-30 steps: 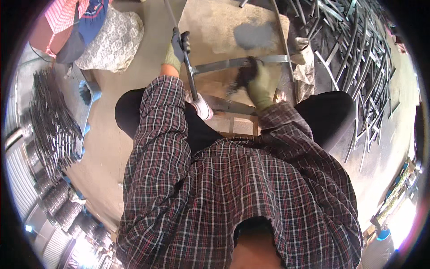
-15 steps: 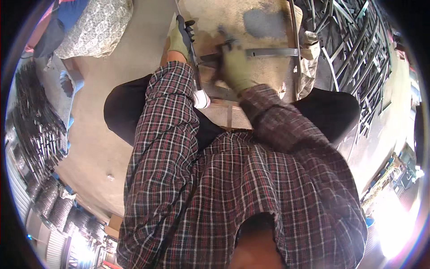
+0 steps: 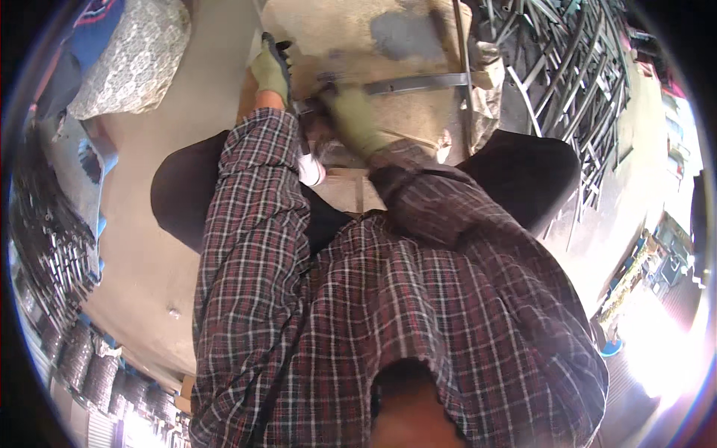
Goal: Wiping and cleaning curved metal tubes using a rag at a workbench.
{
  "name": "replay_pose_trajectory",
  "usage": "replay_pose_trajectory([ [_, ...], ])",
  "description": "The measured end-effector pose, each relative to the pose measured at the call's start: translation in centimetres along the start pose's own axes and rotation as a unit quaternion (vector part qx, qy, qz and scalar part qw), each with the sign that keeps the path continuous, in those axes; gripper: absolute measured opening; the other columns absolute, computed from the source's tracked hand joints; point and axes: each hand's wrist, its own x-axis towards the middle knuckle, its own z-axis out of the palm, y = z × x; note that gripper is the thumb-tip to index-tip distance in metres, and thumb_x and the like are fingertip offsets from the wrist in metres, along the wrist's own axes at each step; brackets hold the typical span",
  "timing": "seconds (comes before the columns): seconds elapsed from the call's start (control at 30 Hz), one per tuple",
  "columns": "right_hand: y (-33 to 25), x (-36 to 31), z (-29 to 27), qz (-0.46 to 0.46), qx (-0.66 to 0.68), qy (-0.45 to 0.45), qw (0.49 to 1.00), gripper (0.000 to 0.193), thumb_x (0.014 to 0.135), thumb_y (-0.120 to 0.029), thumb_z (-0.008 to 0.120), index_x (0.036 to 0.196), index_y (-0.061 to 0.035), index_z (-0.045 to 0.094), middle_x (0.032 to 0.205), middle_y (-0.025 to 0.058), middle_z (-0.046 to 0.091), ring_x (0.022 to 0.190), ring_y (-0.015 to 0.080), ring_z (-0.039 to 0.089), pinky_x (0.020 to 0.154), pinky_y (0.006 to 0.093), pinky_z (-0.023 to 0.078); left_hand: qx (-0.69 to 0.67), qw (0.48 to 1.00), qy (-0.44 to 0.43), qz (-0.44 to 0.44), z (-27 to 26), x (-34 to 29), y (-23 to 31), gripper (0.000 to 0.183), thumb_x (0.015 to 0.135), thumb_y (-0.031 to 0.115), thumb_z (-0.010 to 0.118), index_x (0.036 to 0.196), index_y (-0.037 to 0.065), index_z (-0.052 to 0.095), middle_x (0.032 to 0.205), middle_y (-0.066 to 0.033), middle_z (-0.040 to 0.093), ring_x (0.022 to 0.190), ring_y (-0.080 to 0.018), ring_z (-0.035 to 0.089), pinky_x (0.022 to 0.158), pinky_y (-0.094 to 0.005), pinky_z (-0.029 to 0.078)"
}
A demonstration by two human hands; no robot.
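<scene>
My left hand (image 3: 270, 71), in a green glove with dark fingertips, is closed around a thin metal bar (image 3: 302, 140) that slants past it toward me. My right hand (image 3: 352, 116), gloved the same way, is smeared by motion. It is over the left end of a flat grey metal strip (image 3: 422, 84), close to my left hand; its fingers cannot be made out. The strip reaches right to a long upright bar (image 3: 463, 67). A white and pink thing (image 3: 311, 170) sits at the near end of the thin bar.
A heap of loose metal strips (image 3: 579, 82) lies at right. Bundled rods (image 3: 60, 216) are at left, with a lace-patterned cloth (image 3: 138, 56) farther off. Dark-clad knees (image 3: 187, 183) flank the work area. A dark patch (image 3: 407, 33) marks the brownish surface ahead.
The whole view has shifted, so most things appear farther left. My right hand has moved left along the strip, closer to my left hand. My left hand keeps its grip.
</scene>
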Motion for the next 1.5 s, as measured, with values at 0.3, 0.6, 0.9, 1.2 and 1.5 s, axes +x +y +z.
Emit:
replay_pose_trajectory([
  [0.3,16.2,-6.4,-5.8,0.374,0.207,0.131,0.894,0.040,0.073,-0.016,0.069,0.109,-0.0029,0.060,0.093,0.0207,0.062,0.089,0.0376,0.061,0.076,0.0455,0.049,0.028,0.989,0.066,0.132,-0.5,0.3,-0.6,0.031,0.093,0.040,0.058,0.088,0.009,0.060,0.061,0.0000,0.050,0.044,-0.0137,0.048,0.039,-0.0285,0.036],
  [0.6,17.9,-6.7,-5.6,0.440,0.026,0.139,0.887,0.048,0.076,0.003,0.055,0.124,0.0062,0.051,0.115,0.0302,0.052,0.104,0.0444,0.053,0.086,0.0452,0.048,0.000,0.993,0.054,0.108,-0.3,1.0,-0.4,0.035,0.094,0.045,0.054,0.087,0.011,0.058,0.061,0.0008,0.051,0.043,-0.0134,0.046,0.036,-0.0286,0.034],
  [0.9,7.0,-3.3,-5.8,0.214,-0.053,0.070,0.973,0.047,0.073,-0.004,0.062,0.118,0.0043,0.053,0.107,0.0289,0.055,0.094,0.0462,0.058,0.085,0.0503,0.048,0.003,0.989,0.100,0.107,-3.6,0.0,0.3,0.030,0.093,0.036,0.059,0.082,0.008,0.056,0.059,-0.0015,0.049,0.043,-0.0155,0.047,0.037,-0.0301,0.033],
  [1.2,8.7,-3.5,-3.7,0.220,-0.172,0.019,0.960,0.051,0.073,-0.013,0.063,0.123,-0.0009,0.056,0.115,0.0270,0.052,0.103,0.0434,0.054,0.085,0.0507,0.047,0.014,0.993,0.059,0.106,-3.9,1.0,-0.5,0.031,0.093,0.041,0.058,0.087,0.011,0.056,0.060,-0.0015,0.050,0.043,-0.0162,0.048,0.038,-0.0305,0.036],
  [1.5,16.7,-4.3,-3.6,0.375,-0.109,0.079,0.917,0.037,0.079,-0.008,0.059,0.114,0.0017,0.057,0.108,0.0262,0.060,0.098,0.0391,0.061,0.080,0.0463,0.051,-0.040,0.993,0.054,0.100,0.8,0.0,-0.5,0.029,0.092,0.034,0.061,0.081,0.007,0.060,0.060,-0.0026,0.052,0.044,-0.0143,0.047,0.038,-0.0289,0.034],
])
